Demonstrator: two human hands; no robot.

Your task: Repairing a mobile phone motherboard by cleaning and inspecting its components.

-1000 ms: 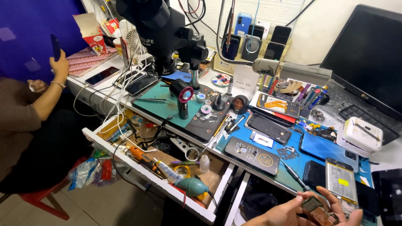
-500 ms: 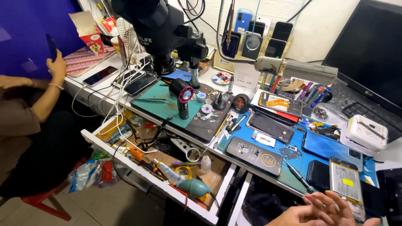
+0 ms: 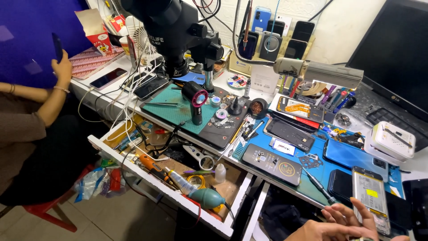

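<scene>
Head view: the opened grey rectangular phone [image 3: 371, 198] is touched by spread fingers [image 3: 345, 218] of one hand, no grip discernible, and could be knocked off the blue mat [image 3: 312, 178].

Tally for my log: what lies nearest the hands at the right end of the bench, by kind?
Opened phone with a yellow label: 1
Closed phones, the black phone and the blue phone: 2
Screwdriver: 1
White box: 1
Total: 5
</scene>
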